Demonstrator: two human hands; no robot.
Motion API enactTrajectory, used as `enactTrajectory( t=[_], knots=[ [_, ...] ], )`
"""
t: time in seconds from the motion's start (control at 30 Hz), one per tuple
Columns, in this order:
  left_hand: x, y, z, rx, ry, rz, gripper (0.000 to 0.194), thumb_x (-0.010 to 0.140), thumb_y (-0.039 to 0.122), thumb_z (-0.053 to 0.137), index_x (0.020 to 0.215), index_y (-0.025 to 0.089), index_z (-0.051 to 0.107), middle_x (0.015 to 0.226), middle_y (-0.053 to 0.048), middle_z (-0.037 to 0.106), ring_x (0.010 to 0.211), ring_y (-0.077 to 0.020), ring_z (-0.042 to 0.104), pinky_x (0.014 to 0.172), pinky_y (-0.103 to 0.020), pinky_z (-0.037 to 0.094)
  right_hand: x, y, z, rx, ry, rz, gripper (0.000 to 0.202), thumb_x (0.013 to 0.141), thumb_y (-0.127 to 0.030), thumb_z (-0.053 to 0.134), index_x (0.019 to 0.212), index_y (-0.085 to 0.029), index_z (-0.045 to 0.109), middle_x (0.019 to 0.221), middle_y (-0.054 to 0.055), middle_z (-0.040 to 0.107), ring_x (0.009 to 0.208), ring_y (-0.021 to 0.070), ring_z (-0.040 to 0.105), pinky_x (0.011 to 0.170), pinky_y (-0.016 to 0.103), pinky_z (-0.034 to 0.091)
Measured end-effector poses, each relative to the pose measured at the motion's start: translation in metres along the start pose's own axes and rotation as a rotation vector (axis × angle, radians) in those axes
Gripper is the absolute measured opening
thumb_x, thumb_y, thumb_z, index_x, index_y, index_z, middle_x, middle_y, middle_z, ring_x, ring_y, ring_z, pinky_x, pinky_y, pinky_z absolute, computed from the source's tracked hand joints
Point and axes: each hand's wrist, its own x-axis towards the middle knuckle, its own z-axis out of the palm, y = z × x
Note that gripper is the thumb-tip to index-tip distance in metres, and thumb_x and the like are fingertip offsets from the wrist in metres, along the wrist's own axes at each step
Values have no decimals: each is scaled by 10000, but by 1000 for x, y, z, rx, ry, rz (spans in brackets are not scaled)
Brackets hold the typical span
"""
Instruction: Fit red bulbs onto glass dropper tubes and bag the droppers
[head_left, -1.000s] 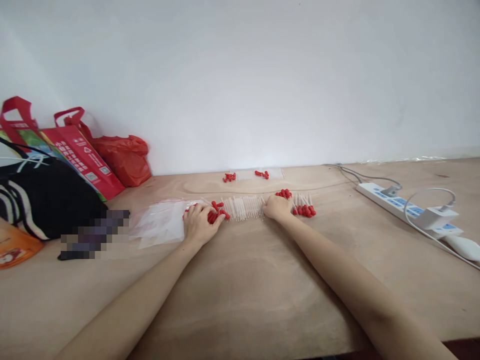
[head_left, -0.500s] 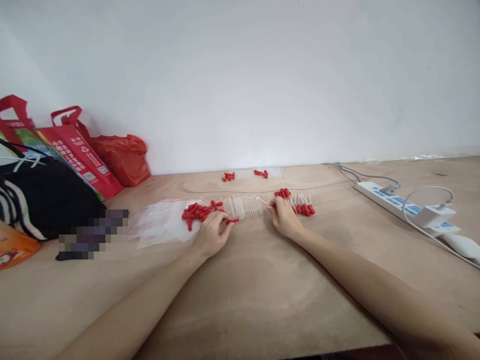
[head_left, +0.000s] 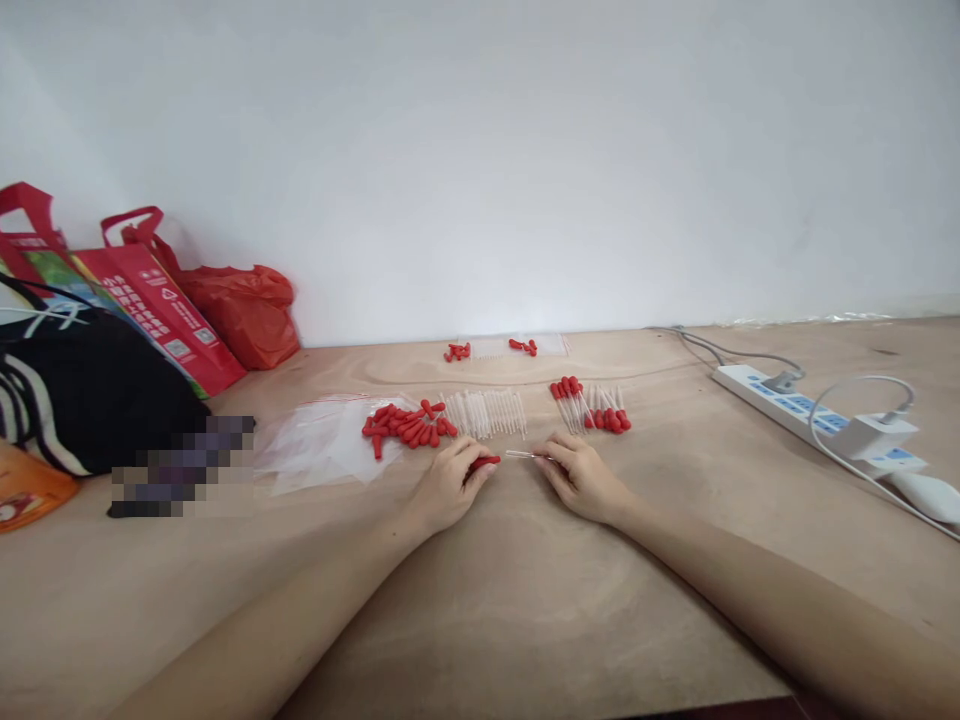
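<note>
My left hand (head_left: pixel 452 482) pinches a red rubber dropper bulb (head_left: pixel 487 461), its end pointing right. Opposite it, my right hand (head_left: pixel 581 476) grips a thin clear dropper tube (head_left: pixel 519 455) between the fingertips. A small gap separates tube and bulb. Behind the hands lies a row of clear tubes (head_left: pixel 486 413). A pile of red bulbs (head_left: pixel 401 424) rests to its left, partly on clear plastic bags (head_left: pixel 319 440). To the right are tubes with red bulbs fitted (head_left: pixel 571 400), some with bulbs away from me and others with bulbs toward me (head_left: pixel 616 421).
Near the wall, another clear bag (head_left: pixel 491 346) lies with a few red bulbs (head_left: pixel 457 352). A white power strip (head_left: pixel 787 400) with plugs and cables is on the right. Red shopping bags (head_left: pixel 161 310) and a black bag (head_left: pixel 112 400) stand at the left. The wooden table (head_left: pixel 525 620) ends in front.
My left hand has moved right and nearer with the red bulb. The right hand has drawn a clear tube off the row toward me, and the two now face each other.
</note>
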Motion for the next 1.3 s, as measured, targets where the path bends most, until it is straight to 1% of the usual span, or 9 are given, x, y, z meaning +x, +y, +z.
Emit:
enactTrajectory(
  t=[0.17,0.3,0.47,0.67,0.77,0.87,1.03,1.17,1.3],
  knots=[
    [1,0,2,-21,-1,-6,127,834,220,443,849,161,554,801,-31,561,728,-141,526,672,-267,427,0,1,2,-44,-30,-12,217,853,-196,373,961,-172,560,811,56,552,753,141,507,692,287,365],
    [2,2,2,-43,5,-31,131,833,218,446,866,161,559,801,-28,577,716,-137,534,658,-255,425,1,-4,0,-83,-75,-9,223,858,-208,368,956,-175,566,822,50,573,727,134,503,695,292,319],
    [3,5,2,-82,13,-81,148,832,213,435,842,154,571,731,-14,583,654,-130,529,618,-246,418,1,-7,0,-54,-80,-43,244,858,-221,381,1002,-187,576,803,44,593,701,127,502,698,294,283],
    [1,6,-1,-118,-19,13,175,835,207,424,800,157,588,741,-30,591,689,-136,540,643,-249,422,3,0,-2,-65,-97,-88,250,854,-229,404,1019,-222,593,850,39,612,712,115,512,689,291,248],
    [0,6,-1,-108,-61,65,189,841,211,413,809,158,592,748,-36,588,686,-136,541,636,-246,421,5,3,-5,-126,-109,-130,253,846,-215,411,1005,-249,605,836,23,613,670,105,490,686,297,224],
    [-1,6,0,-77,-81,87,203,847,220,403,809,160,594,743,-36,581,686,-138,542,630,-246,418,6,3,-7,-213,-106,-167,276,829,-182,413,1007,-263,607,820,16,606,623,98,453,675,301,206],
    [-2,5,1,-48,-91,97,216,852,243,397,805,166,593,730,-29,572,671,-134,536,620,-240,415,6,-1,-7,-298,-85,-212,310,786,-112,403,970,-241,617,795,17,586,593,96,410,648,303,188],
    [-3,5,1,-18,-92,126,221,855,251,394,804,151,585,710,-31,554,637,-128,518,593,-233,404,5,-6,-7,-285,-82,-216,239,807,-157,394,873,-200,620,727,14,566,581,99,395,643,303,184],
    [-4,5,1,-16,-122,158,216,859,241,381,811,153,572,726,-33,550,646,-127,509,602,-232,403,5,-8,-6,-251,-110,-220,237,833,-187,365,809,-180,601,691,16,556,578,102,391,652,300,188]
  ],
)
